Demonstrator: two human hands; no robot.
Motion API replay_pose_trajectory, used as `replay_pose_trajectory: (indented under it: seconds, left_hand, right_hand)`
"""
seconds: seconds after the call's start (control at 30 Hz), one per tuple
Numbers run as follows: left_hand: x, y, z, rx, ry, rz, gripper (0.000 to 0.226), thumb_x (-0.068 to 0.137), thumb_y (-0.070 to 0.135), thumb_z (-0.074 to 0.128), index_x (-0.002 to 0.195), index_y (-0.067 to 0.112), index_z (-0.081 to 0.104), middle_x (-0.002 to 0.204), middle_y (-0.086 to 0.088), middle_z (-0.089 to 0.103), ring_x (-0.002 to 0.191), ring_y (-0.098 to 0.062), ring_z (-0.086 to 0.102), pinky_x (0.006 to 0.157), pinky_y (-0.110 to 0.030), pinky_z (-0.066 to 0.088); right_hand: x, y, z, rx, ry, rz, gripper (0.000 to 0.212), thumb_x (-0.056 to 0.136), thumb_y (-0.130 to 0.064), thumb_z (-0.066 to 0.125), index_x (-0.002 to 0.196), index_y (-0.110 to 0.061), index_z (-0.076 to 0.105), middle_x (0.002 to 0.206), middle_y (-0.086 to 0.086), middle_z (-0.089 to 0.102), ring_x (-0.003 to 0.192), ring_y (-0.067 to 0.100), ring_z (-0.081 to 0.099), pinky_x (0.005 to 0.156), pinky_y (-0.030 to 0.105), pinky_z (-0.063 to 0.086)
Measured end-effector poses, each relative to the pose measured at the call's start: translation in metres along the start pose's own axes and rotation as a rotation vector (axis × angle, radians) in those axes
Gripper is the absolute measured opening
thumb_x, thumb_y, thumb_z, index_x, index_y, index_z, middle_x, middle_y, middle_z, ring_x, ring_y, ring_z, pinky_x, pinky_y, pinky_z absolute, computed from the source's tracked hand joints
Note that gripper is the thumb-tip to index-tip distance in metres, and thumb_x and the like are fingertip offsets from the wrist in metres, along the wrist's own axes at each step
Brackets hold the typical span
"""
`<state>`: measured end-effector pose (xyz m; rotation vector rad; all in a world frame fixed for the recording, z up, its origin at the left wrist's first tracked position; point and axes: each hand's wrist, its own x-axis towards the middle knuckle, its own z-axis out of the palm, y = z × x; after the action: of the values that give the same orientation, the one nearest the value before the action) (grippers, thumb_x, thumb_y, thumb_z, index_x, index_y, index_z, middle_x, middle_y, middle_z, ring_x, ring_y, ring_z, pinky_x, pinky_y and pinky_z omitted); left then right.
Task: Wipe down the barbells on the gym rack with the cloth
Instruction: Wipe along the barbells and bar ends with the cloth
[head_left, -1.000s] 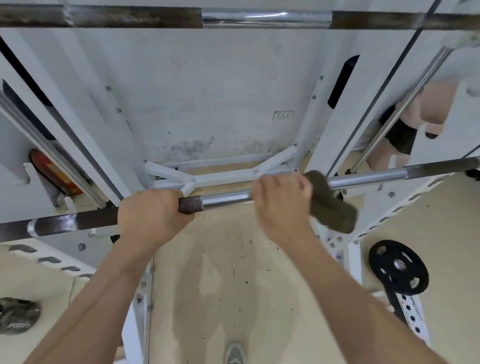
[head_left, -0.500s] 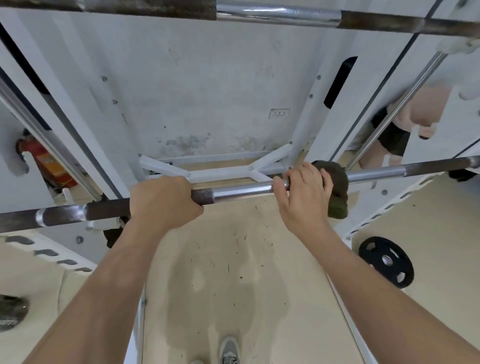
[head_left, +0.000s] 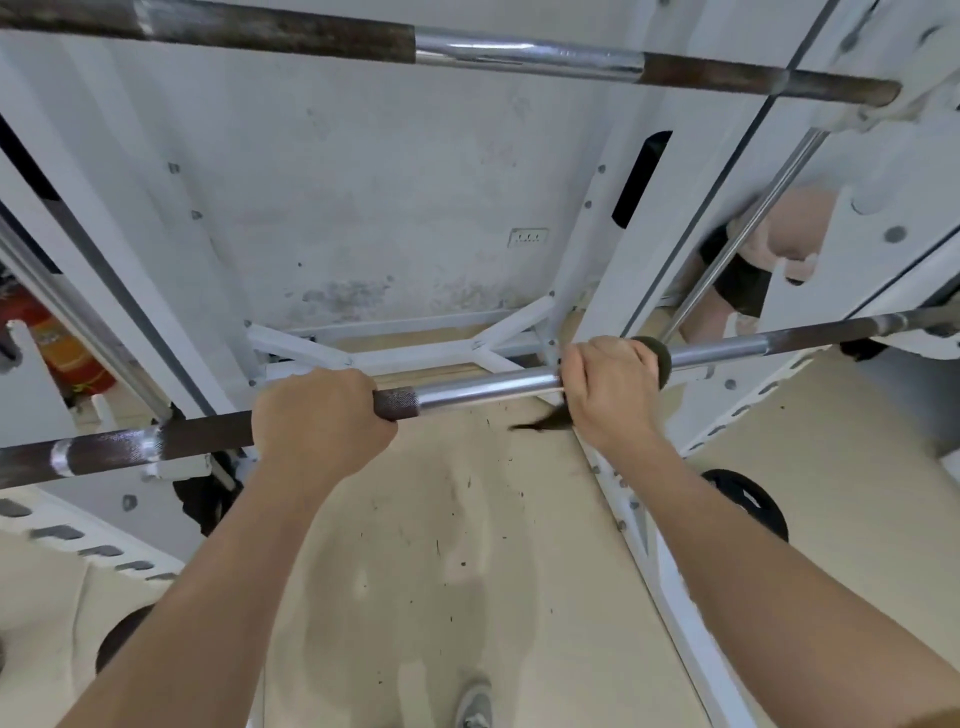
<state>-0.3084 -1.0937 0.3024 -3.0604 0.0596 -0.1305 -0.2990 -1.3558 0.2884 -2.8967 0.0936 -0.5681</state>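
A long barbell (head_left: 483, 388) lies across the white rack (head_left: 649, 249) at waist height, shiny in the middle and dark and knurled toward its ends. My left hand (head_left: 317, 421) grips the dark knurled part. My right hand (head_left: 608, 389) grips the bar further right with a dark olive cloth (head_left: 655, 358) wrapped round the bar under the fingers; a loose corner of the cloth hangs below the hand. A second barbell (head_left: 524, 54) rests higher up on the rack, near the top of the view.
A black weight plate (head_left: 748, 506) leans at the rack's right foot, another dark plate (head_left: 119, 639) lies low on the left. A red fire extinguisher (head_left: 67, 353) stands left behind the rack. A person's legs (head_left: 748, 270) show at the right. My shoe (head_left: 475, 701) is on the beige floor.
My right hand has closed the cloth tightly round the bar; the cloth flap that hung to the right is now mostly tucked under the hand. My left hand keeps its grip.
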Motion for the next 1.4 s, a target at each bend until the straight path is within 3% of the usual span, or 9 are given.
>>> replay_pose_trajectory:
  seconds: [0.13,0.23,0.4,0.6,0.77,0.9,1.03,1.17,1.4]
  left_hand:
    - [0.002,0.001,0.001,-0.031,-0.047,-0.029,0.018,0.076,0.035,0.051,0.066,0.021,0.056,0.058,0.006,0.056,0.050,-0.014,0.050,0.050,-0.020,0.038]
    - [0.009,-0.003,-0.001,-0.048,-0.136,-0.024,0.020,0.073,0.041,0.052,0.066,0.022,0.055,0.060,0.006,0.058,0.054,-0.015,0.055,0.053,-0.023,0.044]
    - [0.014,0.002,-0.016,-0.078,-0.349,-0.112,0.012,0.071,0.039,0.060,0.067,0.028,0.059,0.063,0.008,0.061,0.062,-0.013,0.060,0.056,-0.024,0.043]
    - [0.010,0.168,-0.006,-0.056,0.097,0.135,0.024,0.077,0.036,0.063,0.096,0.024,0.053,0.087,0.006,0.059,0.085,-0.021,0.060,0.075,-0.035,0.039]
    - [0.040,0.241,0.006,-0.052,0.220,0.114,0.037,0.059,0.022,0.079,0.063,0.018,0.043,0.047,-0.002,0.048,0.039,-0.022,0.035,0.046,-0.021,0.021]
    - [0.049,0.239,0.004,-0.055,0.282,0.098,0.038,0.052,0.020,0.081,0.047,0.018,0.044,0.039,0.007,0.023,0.035,-0.015,0.020,0.050,-0.011,0.013]
    - [0.055,0.240,0.004,0.009,0.132,0.092,0.019,0.074,0.033,0.062,0.061,0.021,0.054,0.049,0.005,0.044,0.044,-0.021,0.046,0.045,-0.022,0.033]
    - [0.067,0.234,-0.007,-0.018,-0.121,0.096,0.019,0.077,0.046,0.051,0.075,0.028,0.058,0.066,0.008,0.053,0.064,-0.017,0.056,0.058,-0.026,0.046]
    - [0.076,0.237,-0.026,-0.123,-0.427,0.068,0.019,0.076,0.042,0.060,0.071,0.024,0.058,0.067,0.006,0.060,0.062,-0.010,0.058,0.053,-0.025,0.039]
  right_hand:
    - [0.011,-0.029,0.004,-0.189,-0.031,-0.072,0.032,0.096,-0.026,0.041,0.071,-0.017,0.059,0.053,-0.003,0.048,0.049,0.023,0.049,0.069,0.036,0.045]
    - [0.014,-0.050,0.008,-0.196,-0.131,-0.341,0.043,0.099,-0.030,0.024,0.076,-0.020,0.059,0.050,-0.006,0.042,0.042,0.018,0.040,0.050,0.027,0.028]
    - [0.019,0.037,0.008,-0.122,0.070,-0.306,0.045,0.099,-0.037,0.029,0.064,-0.021,0.053,0.056,-0.008,0.045,0.051,0.018,0.043,0.060,0.031,0.034]
    - [0.031,0.099,0.015,0.005,0.217,-0.208,0.036,0.097,-0.030,0.039,0.065,-0.021,0.054,0.062,-0.004,0.051,0.061,0.020,0.049,0.069,0.038,0.040]
    - [0.051,0.184,0.009,-0.036,0.233,-0.370,0.041,0.099,-0.032,0.031,0.072,-0.018,0.058,0.066,-0.002,0.055,0.064,0.022,0.051,0.068,0.037,0.036]
    - [0.071,0.241,-0.002,-0.109,0.205,-0.283,0.037,0.095,-0.027,0.035,0.066,-0.018,0.055,0.060,-0.001,0.053,0.057,0.023,0.049,0.064,0.037,0.036]
    - [0.064,0.204,0.001,-0.011,0.160,-0.064,0.040,0.097,-0.031,0.032,0.061,-0.022,0.047,0.057,-0.006,0.045,0.057,0.018,0.045,0.074,0.038,0.037]
    - [0.047,0.155,0.005,0.082,0.104,-0.250,0.040,0.097,-0.035,0.033,0.065,-0.021,0.055,0.063,-0.005,0.054,0.062,0.018,0.047,0.073,0.037,0.036]
    - [0.069,0.261,-0.009,-0.036,0.129,-0.235,0.034,0.099,-0.033,0.039,0.067,-0.024,0.049,0.063,-0.010,0.040,0.060,0.014,0.039,0.076,0.036,0.039]
